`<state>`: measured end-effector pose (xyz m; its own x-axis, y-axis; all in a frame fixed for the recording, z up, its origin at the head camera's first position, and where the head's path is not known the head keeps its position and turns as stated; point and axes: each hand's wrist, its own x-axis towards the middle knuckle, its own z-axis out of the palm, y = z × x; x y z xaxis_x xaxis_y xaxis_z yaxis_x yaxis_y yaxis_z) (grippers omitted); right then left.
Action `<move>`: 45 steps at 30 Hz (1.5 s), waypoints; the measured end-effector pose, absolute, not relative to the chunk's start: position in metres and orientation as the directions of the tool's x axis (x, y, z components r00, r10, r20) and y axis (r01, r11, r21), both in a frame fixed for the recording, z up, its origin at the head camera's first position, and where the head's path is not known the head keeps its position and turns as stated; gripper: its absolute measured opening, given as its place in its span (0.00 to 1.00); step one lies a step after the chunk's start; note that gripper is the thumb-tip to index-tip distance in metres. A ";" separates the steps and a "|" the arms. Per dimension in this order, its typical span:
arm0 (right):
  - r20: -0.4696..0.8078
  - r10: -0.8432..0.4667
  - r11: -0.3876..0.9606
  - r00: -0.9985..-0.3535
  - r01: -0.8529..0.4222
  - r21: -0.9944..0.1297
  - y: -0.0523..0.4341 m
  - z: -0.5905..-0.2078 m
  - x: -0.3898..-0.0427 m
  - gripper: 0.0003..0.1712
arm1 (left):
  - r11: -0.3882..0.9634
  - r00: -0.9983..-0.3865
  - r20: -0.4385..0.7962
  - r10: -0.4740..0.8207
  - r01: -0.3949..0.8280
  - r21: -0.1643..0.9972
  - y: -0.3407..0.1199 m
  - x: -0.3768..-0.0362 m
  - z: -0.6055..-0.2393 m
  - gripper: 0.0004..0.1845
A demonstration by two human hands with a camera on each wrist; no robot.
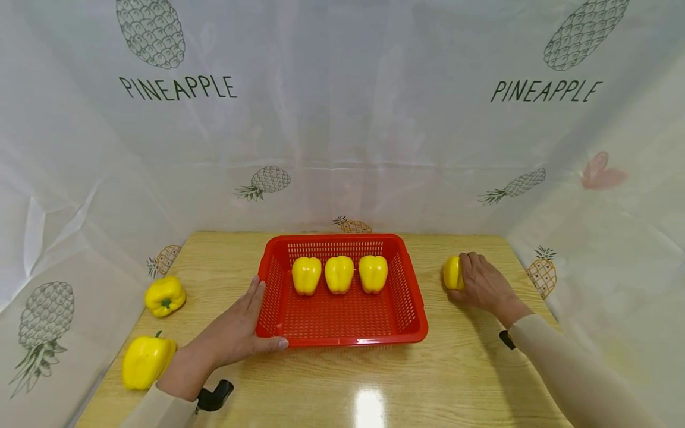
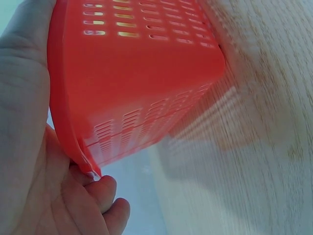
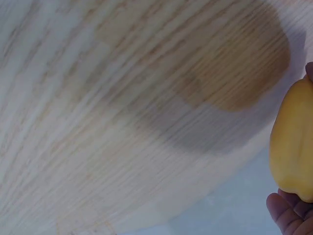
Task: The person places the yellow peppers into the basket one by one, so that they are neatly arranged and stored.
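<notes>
Three yellow peppers (image 1: pixel 339 274) already in the red basket (image 1: pixel 409 309), in a row along the far side, upright, just beside one another. Fourth pepper (image 1: pixel 452 273) on the wooden table (image 1: pixel 460 374) right of the basket, apart from it; right hand (image 1: pixel 483 284) over it, fingers curled round it. Two more peppers at the table's left edge: one (image 1: pixel 165 295) stem toward the camera, one (image 1: pixel 147 360) on its side nearer the person. Left hand (image 1: pixel 235 330) on the basket's near-left corner, fingers straight along the left wall, thumb (image 1: pixel 272 343) along the front rim. Judged about half done: three in, three out. Skin glossy, smooth, lobed, green stems where visible. Pineapple-print sheet (image 1: pixel 342 119) behind.
</notes>
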<state>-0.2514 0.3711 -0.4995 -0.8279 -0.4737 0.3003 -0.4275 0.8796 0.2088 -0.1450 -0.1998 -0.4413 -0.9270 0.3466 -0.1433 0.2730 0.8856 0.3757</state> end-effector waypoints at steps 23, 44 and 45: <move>0.378 -0.607 0.792 -0.699 -0.500 0.349 0.344 -0.457 -0.259 0.45 | 0.880 -0.930 -0.111 0.351 0.286 0.380 -0.199 -0.144 -0.441 0.74; 0.382 -0.651 0.758 -0.656 -0.541 0.365 0.299 -0.417 -0.251 0.46 | 0.876 -0.931 -0.076 0.356 0.304 0.374 -0.202 -0.143 -0.442 0.75; 0.385 -0.650 0.759 -0.655 -0.545 0.356 0.296 -0.415 -0.251 0.46 | 0.875 -0.931 -0.076 0.356 0.304 0.376 -0.202 -0.143 -0.442 0.75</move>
